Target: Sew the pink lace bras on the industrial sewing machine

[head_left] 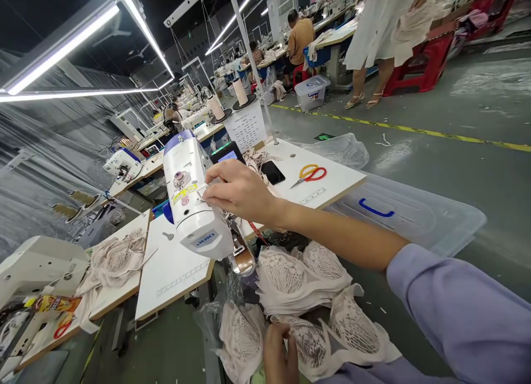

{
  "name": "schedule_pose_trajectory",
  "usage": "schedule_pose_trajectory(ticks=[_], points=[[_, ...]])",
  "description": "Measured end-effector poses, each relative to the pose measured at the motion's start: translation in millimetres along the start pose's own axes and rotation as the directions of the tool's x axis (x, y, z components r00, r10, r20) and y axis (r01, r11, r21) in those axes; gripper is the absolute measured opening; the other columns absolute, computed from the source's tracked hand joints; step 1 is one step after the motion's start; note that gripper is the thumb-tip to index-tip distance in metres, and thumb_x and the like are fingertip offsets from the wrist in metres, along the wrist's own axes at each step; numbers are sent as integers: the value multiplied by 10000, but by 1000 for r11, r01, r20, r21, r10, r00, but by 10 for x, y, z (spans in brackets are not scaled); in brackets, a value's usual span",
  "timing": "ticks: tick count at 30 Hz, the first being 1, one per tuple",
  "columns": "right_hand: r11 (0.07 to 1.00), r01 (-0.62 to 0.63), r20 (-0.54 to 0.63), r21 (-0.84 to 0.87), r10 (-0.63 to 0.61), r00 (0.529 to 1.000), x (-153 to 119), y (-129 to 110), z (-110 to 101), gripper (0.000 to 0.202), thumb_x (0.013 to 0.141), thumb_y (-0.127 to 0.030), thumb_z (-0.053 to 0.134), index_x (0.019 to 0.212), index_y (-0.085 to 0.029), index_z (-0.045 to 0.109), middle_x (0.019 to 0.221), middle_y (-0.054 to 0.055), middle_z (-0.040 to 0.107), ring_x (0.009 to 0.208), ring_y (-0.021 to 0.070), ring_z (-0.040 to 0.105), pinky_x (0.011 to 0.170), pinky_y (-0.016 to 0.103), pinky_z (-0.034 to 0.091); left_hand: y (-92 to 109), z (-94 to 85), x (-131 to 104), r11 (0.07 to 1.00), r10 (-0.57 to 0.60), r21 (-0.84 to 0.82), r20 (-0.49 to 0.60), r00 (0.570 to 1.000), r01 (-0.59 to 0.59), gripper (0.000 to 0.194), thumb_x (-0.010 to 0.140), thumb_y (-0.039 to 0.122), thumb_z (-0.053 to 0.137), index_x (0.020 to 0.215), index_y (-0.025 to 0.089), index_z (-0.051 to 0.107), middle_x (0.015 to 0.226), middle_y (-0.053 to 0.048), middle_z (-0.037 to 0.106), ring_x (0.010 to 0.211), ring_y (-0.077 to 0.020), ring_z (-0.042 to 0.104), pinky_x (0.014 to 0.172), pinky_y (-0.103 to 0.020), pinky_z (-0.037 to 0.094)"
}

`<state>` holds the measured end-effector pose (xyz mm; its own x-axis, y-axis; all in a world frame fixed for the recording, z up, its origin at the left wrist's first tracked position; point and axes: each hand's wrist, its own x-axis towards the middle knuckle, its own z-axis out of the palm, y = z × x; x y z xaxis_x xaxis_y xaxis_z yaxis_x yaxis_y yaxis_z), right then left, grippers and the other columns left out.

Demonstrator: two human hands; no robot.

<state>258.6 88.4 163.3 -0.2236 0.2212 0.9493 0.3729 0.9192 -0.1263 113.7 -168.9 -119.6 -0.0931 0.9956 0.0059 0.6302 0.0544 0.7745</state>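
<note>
A white sewing machine (182,168) with a JUKI label stands in front of me. My right hand (238,190) reaches across to the side of its head, thumb and forefinger pinched by a small fitting. Whatever is in that pinch, perhaps thread, is too small to make out. Low in the view, my left hand (282,353) has its fingers closed on the edge of a beige lace bra (311,345) over my lap. More lace bras (286,273) lie stacked just beyond it, under the machine's narrow arm (243,259).
Red-and-yellow scissors (311,175) and a black phone (272,172) lie on the white table (332,179). Thread cones (239,91) stand behind the machine. A clear plastic lid (406,218) with a blue handle is at the right. Another person (384,30) stands in the aisle.
</note>
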Motion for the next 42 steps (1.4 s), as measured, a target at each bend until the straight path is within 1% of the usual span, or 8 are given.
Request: schedule_pose_trajectory(ticks=[5,14,18,21,26,33,37,42], points=[[876,-253,34,410,262,964,-469,-226,-77,170,995,-295,558,890,-199,649,966,43,518,975,181,507,952,370,403,-34,-77,-60,999,3,-40,-27,1000,-4,382,977,464,433,947,160,662,903,-132,649,821,-211,640,794,-336,539],[-40,-555,499,831,493,713,-1464,-406,275,302,851,-441,720,767,-171,612,956,35,449,894,165,480,890,349,393,563,-573,173,946,324,-7,-36,946,-324,181,970,261,498,946,195,665,904,-87,694,826,-178,682,753,-278,556],[-256,-392,465,884,377,801,-1387,-604,14,326,778,-425,779,672,-175,597,953,43,474,922,173,496,847,314,405,1147,-1099,500,741,663,345,-241,709,-576,296,890,80,579,1151,202,646,1194,-133,664,1084,-207,667,879,-301,556],[-253,-389,457,886,324,828,-1374,-669,-104,300,786,-410,772,673,-175,624,952,44,484,918,170,494,817,299,400,1536,-1399,840,436,876,595,-109,469,-676,489,843,18,634,1306,170,592,1462,-221,497,1124,-227,646,908,-335,540],[-383,-375,515,844,385,766,-1418,-624,-117,339,739,-401,809,640,-164,587,902,26,459,799,139,460,749,288,387,1902,-1589,1223,142,878,656,263,400,-741,344,882,59,628,1222,112,620,1085,-152,719,895,-222,655,780,-340,481],[-654,-312,652,689,373,660,-1259,-487,-342,339,806,-394,755,709,-210,487,529,-67,350,498,104,343,533,240,334,1903,-1730,1040,187,848,638,278,450,-747,244,906,51,539,1116,133,630,609,10,491,572,-157,407,572,-304,281],[-484,-494,671,722,318,670,-1299,-345,-311,290,853,-443,733,829,-186,601,481,-93,340,471,84,301,501,218,295,1708,-1649,849,323,779,582,284,559,-746,212,892,45,498,1016,172,614,615,10,474,570,-163,413,563,-298,268],[-232,-739,774,633,192,603,-1255,-432,-161,468,891,-447,707,1242,-162,589,1091,76,672,676,68,522,611,217,433,1312,-1142,625,493,694,441,321,644,-750,207,844,59,464,867,225,585,616,5,541,542,-166,462,545,-301,286]])
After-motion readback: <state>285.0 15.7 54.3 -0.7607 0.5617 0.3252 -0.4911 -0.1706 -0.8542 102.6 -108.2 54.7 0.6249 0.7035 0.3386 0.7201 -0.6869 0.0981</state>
